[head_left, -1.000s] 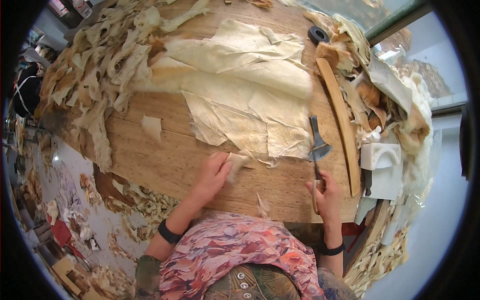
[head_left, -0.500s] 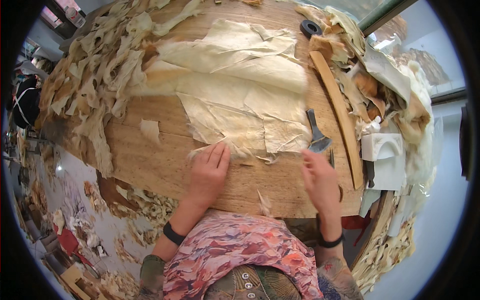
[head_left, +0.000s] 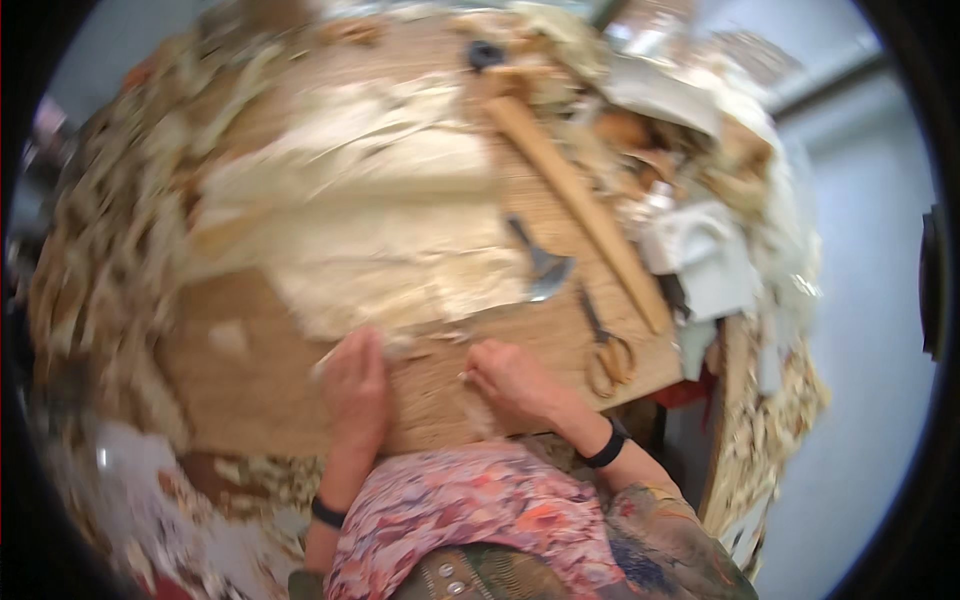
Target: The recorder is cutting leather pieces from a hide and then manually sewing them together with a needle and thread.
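Both hands have shifted: left hand flat on pale sheet, right hand loosely curled

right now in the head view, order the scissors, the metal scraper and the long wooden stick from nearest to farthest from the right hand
Measured from the right hand at the bench's near edge:
1. Scissors, just to its right, near the bench corner.
2. Metal scraper, up and slightly right, beside the pale sheet.
3. Long wooden stick, taken at its middle, farther up and right; its near end comes close to the scissors.
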Action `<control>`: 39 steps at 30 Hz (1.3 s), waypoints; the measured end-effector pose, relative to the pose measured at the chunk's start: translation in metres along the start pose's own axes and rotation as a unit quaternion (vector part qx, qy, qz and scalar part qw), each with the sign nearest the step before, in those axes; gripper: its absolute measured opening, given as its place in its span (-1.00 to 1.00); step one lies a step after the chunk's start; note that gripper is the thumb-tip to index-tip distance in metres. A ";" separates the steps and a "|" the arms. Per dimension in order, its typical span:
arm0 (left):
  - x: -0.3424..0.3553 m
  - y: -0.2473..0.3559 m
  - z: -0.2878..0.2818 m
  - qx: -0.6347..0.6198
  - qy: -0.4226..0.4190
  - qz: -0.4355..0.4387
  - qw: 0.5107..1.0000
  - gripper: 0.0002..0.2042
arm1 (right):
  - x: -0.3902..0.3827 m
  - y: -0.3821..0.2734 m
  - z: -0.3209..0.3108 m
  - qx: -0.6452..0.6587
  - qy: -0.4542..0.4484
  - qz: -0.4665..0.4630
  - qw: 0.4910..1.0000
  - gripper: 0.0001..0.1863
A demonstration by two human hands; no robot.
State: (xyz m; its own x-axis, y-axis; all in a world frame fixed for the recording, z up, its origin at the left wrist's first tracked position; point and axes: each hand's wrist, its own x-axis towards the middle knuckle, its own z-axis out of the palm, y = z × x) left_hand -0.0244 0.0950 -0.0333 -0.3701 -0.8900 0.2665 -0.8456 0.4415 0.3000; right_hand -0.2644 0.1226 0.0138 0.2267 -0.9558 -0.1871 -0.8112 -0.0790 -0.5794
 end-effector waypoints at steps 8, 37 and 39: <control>-0.005 0.004 0.007 0.043 -0.005 -0.012 0.999 -0.43 | -0.080 0.087 -0.139 0.148 -0.093 0.133 0.976 -0.65; -0.007 0.005 -0.004 0.006 0.040 -0.025 0.999 -0.54 | 0.061 0.009 -0.151 0.109 0.085 -0.107 0.985 -0.94; -0.008 0.003 -0.006 -0.008 0.062 -0.025 0.998 -0.58 | 0.081 -0.027 -0.115 0.087 0.031 -0.154 0.984 -0.94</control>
State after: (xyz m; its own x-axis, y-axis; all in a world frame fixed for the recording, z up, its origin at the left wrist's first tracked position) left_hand -0.0214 0.1038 -0.0292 -0.2763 -0.8901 0.3624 -0.8551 0.3999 0.3301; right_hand -0.2863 0.0149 0.1054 0.4097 -0.9099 0.0643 -0.6030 -0.3231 -0.7294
